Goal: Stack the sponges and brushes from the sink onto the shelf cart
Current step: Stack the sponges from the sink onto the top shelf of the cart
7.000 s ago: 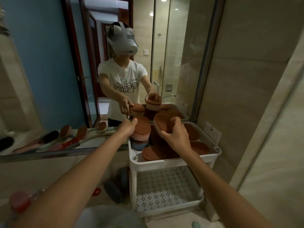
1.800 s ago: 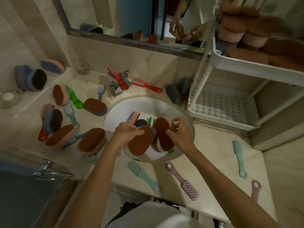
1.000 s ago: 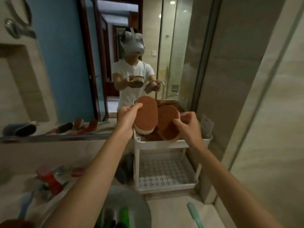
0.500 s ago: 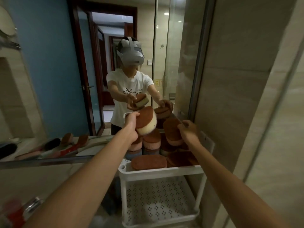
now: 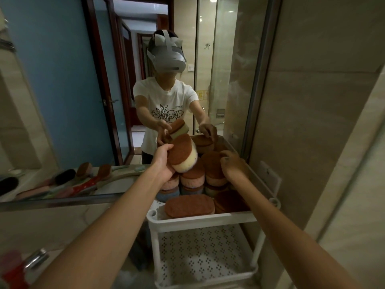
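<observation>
Left of the shelf cart (image 5: 200, 221), brushes (image 5: 64, 178) showed in the mirror (image 5: 62, 101). The left hand (image 5: 164, 161) gripped a sponge (image 5: 183, 156) above the cart's top shelf; it was oval, with a rust-brown scrubbing face over a pale yellow body, and tilted. Under it stood stacked sponges (image 5: 191, 180) with pink and blue bodies, and one lay flat at the front rim. The right hand (image 5: 233, 165) curled over a brown sponge (image 5: 212, 163) topping the right-hand stack, partly hiding it. The cart's perforated lower shelf (image 5: 200, 253) was below.
</observation>
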